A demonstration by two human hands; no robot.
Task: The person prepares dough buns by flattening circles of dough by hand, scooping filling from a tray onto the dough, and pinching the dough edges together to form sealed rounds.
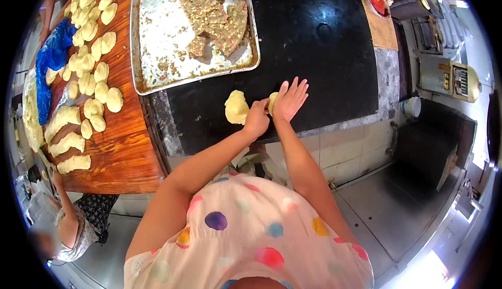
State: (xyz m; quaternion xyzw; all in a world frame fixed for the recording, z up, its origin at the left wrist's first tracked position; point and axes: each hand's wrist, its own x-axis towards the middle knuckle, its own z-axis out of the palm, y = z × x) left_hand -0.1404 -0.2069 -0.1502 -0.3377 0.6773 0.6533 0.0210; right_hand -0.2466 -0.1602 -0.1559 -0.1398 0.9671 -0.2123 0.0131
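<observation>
On the black work surface (324, 69), near its front edge, a small piece of pale yellow dough (272, 102) lies partly hidden under my right hand (291, 100). That hand is laid flat over it with fingers stretched out. My left hand (257, 118) is closed at the near left edge of this same dough piece, its fingers curled in. Just left of my left hand, a flattened lump of yellow dough (237, 107) rests apart on the black surface.
A metal tray (172, 83) with a brown, seed-flecked filling (222, 19) stands beyond my left arm. Several dough pieces (114, 99) and long dough strips (73, 164) cover the wooden table (130, 153), beside a blue plastic bag (52, 53). A red-filled bowl (377, 1) sits far right. Another person (78, 226) is at lower left.
</observation>
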